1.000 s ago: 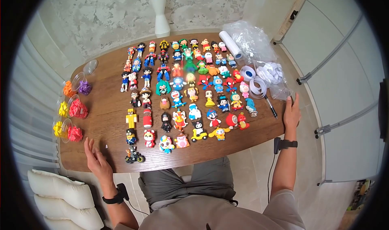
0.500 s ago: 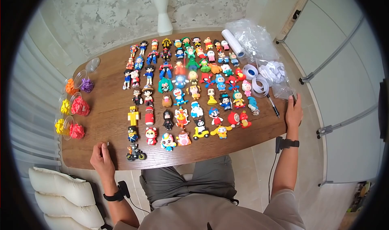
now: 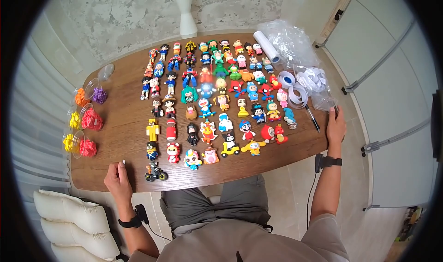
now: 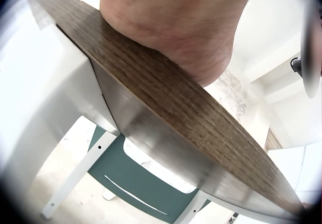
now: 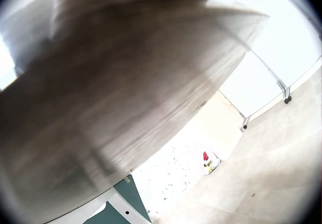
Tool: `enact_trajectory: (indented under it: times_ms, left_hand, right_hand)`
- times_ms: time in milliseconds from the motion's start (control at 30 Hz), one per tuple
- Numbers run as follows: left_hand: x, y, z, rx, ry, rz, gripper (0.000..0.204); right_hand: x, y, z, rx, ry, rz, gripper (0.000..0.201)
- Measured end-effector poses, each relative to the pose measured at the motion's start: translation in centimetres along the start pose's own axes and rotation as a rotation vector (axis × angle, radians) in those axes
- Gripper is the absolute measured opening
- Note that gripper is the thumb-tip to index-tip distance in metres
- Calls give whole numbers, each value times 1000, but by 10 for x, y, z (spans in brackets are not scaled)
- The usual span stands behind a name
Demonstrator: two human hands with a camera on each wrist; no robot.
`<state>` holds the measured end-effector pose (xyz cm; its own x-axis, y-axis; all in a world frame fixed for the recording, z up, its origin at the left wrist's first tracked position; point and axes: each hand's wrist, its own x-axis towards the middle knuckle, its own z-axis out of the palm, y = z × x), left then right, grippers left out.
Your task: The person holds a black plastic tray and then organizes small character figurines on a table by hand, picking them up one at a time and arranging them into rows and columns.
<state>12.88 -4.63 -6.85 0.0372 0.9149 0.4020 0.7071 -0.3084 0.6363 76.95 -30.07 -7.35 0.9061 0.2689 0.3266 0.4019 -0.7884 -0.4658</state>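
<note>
Rows of small colourful toy figures [image 3: 204, 107] lie spread over the wooden table [image 3: 115, 146]. My left hand [image 3: 118, 182] rests on the near left edge, fingers loosely curled, its thumb tip beside a tiny white piece [image 3: 123, 162]. In the left wrist view the heel of that hand [image 4: 176, 27] lies on the wood. At the right edge rests my right hand [image 3: 336, 127], fingers fairly straight, fingertips near a clear plastic bag [image 3: 325, 100]. A black pen [image 3: 313, 119] lies left of it. Whether the right fingertips touch the bag I cannot tell.
Tubs of red [image 3: 92, 119], yellow, orange and purple [image 3: 99, 95] pieces stand at the left. Tape rolls [image 3: 296, 96], a white roll [image 3: 266, 46] and clear plastic [image 3: 295, 43] lie at the right. A white cushioned seat [image 3: 74, 216] is at lower left; white panels [image 3: 397, 77] stand right.
My left hand has shifted slightly right, and its spread fingers have curled in beside the tiny white piece. My right hand stays at the table edge. The head view has shifted a little.
</note>
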Motion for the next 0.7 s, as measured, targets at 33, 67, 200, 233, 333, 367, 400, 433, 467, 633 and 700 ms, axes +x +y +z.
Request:
enact_trajectory:
  times_ms: [33, 67, 200, 233, 333, 367, 400, 433, 467, 633, 700]
  left_hand:
    - [0, -2, 1, 0, 0, -2, 26]
    - [0, -2, 1, 0, 0, -4, 26]
    - [0, 1, 0, -4, 19, 21, 26]
    - [0, 1, 0, -4, 17, 17, 26]
    - [0, 1, 1, -12, 22, 17, 26]
    - [0, 2, 1, -16, 22, 17, 26]
    - [0, 3, 1, -16, 19, 10, 26]
    - [0, 4, 1, -15, 17, 2, 26]
    - [0, 5, 0, -14, 15, -5, 26]
    - [0, 2, 1, -18, 22, 7, 26]
    - [0, 2, 0, -9, 24, 9, 26]
  right_hand:
    - [0, 0, 0, -2, 0, 1, 63]
    - [0, 0, -1, 3, -6, -1, 63]
    - [-1, -3, -2, 17, -17, -7, 62]
    - [-1, -3, -2, 18, -12, -6, 62]
    - [2, 4, 1, 0, -13, -9, 61]
    - [2, 4, 1, 1, -8, -11, 62]
    - [2, 4, 2, 0, -4, -11, 62]
    - [2, 5, 2, -1, -2, -12, 62]
    - [2, 6, 2, 1, -5, -15, 62]
    - [3, 8, 3, 2, -10, -17, 63]
    - [4, 8, 3, 0, -12, -21, 63]
